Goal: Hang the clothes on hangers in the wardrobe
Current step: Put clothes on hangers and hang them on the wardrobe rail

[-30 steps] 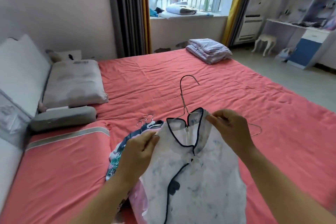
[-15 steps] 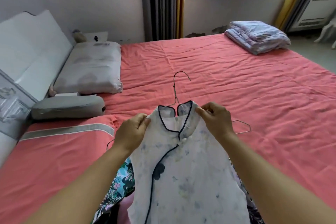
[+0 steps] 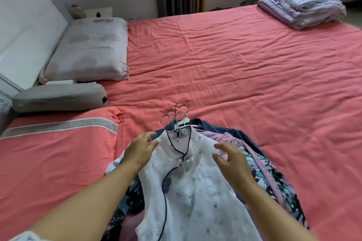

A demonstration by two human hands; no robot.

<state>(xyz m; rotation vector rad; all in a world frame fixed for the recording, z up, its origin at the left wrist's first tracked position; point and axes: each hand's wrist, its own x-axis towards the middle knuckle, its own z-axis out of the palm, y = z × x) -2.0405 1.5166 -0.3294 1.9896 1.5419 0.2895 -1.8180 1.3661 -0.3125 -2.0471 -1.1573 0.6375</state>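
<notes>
The white dress (image 3: 188, 178), on its hanger, lies atop the clothes pile (image 3: 260, 164) at lower centre of the frame. Your left hand (image 3: 140, 149) rests its spread fingers on one shoulder; your right hand (image 3: 230, 159) hovers spread wide by the other, gripping nothing. The hanger hooks (image 3: 177, 114) cluster just above on the red bed (image 3: 235, 68). Lift carelessly and, likely, hooks tangle or the sheer dress slips off.

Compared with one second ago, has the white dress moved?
Yes. The white dress was held up then; now it lies on the pile of clothes on the red bed, both hands open.
</notes>
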